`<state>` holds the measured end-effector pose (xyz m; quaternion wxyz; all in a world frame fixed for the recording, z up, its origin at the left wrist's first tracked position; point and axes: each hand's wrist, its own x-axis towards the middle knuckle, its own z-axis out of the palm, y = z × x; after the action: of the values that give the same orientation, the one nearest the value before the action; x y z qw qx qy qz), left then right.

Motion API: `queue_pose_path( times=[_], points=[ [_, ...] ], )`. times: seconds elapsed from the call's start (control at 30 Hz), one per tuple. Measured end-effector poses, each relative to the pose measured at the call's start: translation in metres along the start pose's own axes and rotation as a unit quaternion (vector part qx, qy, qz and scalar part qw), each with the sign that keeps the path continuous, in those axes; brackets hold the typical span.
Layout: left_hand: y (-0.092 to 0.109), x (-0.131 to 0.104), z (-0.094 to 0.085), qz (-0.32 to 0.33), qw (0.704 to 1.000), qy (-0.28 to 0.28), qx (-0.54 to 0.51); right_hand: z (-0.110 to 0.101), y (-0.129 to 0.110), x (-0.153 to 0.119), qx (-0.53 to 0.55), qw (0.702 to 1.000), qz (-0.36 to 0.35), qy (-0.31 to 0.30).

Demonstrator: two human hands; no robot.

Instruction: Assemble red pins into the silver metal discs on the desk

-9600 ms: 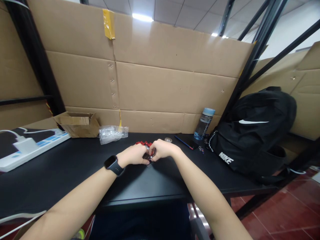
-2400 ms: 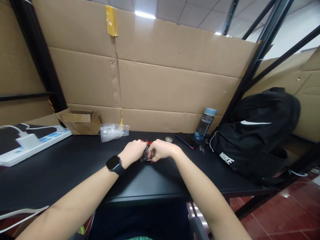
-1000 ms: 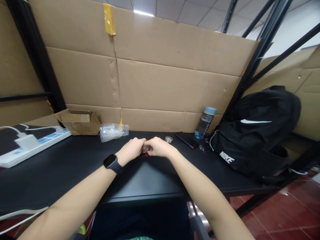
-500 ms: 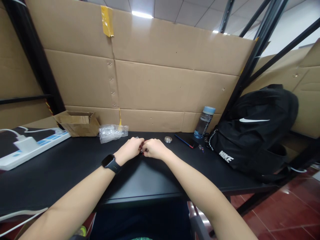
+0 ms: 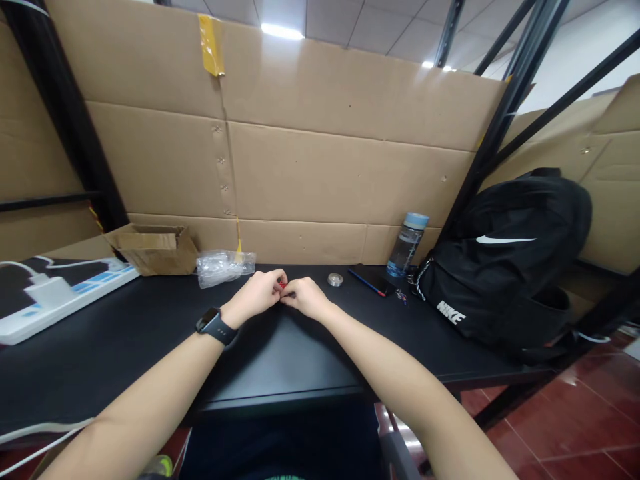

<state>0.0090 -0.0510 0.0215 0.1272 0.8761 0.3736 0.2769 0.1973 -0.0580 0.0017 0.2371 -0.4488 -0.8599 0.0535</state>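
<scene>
My left hand (image 5: 258, 293) pinches a small, bright red piece (image 5: 283, 285) over the desk (image 5: 290, 357), between its front and rear edges; my right hand (image 5: 306, 297), fingertips pressed together, meets it. Fingers partly hide it: I cannot tell its direction or long axis

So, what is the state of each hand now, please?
Left hand: closed on a small red thing, mostly hidden.
Right hand: closed beside it; whether it also grips cannot be told.

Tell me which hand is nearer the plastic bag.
Left: the left hand is right of the plastic bag and slightly in front; the right hand is farther right.
</scene>
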Motion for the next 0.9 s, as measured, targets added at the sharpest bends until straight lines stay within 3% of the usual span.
queue_pose_path(
  times=[0.2,0.37,0.63,0.77,0.9],
  points=[
    [0.003,0.000,0.001,0.003,0.999,-0.009,-0.054,0.003,0.003,0.002,0.022,0.998,0.025,0.054],
    [-0.002,0.002,-0.004,-0.033,0.989,-0.052,-0.135,0.003,-0.003,0.001,0.019,0.997,0.061,0.049],
    [-0.013,0.003,0.004,-0.053,0.958,-0.108,-0.259,-0.024,0.007,-0.003,0.075,0.993,-0.079,-0.037],
    [-0.006,0.002,0.005,-0.040,0.928,-0.156,-0.337,-0.040,0.011,-0.008,0.088,0.991,-0.082,-0.051],
    [-0.007,0.001,0.005,-0.037,0.913,-0.167,-0.371,-0.042,0.007,-0.009,0.076,0.994,-0.060,-0.059]
  ],
)
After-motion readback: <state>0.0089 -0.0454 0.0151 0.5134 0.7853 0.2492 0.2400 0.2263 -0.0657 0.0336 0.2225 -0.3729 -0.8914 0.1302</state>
